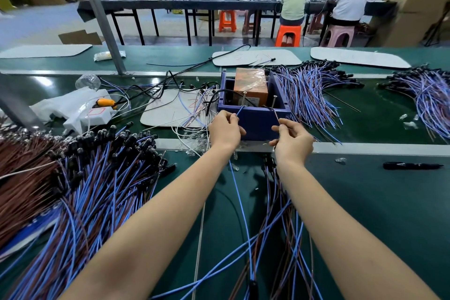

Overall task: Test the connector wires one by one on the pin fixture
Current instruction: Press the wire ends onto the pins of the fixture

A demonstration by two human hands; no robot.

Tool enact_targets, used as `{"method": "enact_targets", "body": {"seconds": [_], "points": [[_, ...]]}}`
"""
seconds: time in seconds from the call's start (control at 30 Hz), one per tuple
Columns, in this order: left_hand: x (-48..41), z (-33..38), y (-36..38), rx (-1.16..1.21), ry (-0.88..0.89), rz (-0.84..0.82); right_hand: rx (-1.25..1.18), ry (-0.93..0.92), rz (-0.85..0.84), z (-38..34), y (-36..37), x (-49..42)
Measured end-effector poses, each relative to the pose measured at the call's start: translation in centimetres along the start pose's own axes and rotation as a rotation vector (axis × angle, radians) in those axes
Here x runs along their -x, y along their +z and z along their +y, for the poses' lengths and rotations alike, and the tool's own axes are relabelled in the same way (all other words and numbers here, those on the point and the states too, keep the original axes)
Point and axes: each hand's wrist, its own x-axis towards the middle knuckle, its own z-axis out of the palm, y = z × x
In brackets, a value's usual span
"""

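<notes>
The pin fixture is a blue box (255, 120) on the green bench, with an orange block (250, 85) inside and two upright metal pins (244, 98) on its front rim. My left hand (225, 130) pinches a blue wire end (240, 110) and holds its tip at the left pin. My right hand (293, 140) pinches a brown wire end (277, 114) reaching toward the right pin (274, 101). The blue wire (239, 200) trails down between my forearms.
A large heap of blue and brown connector wires (80, 182) lies at the left. More bundles (314, 90) fan out right of the box, and another (426, 90) at far right. A black marker (411, 165) lies right. A white bag (75, 107) sits left. Two people work at a far table.
</notes>
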Motion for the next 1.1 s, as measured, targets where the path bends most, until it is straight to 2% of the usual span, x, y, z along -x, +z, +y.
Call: {"method": "enact_targets", "body": {"seconds": [0.87, 1.1], "points": [[-0.1, 0.1, -0.1, -0.01, -0.018, -0.056, 0.007, 0.022, -0.03, -0.5, -0.4, -0.2], [0.9, 1.8, -2.5, -0.017, 0.055, -0.108, 0.055, 0.019, -0.019, -3.0, -2.1, -0.8]]}}
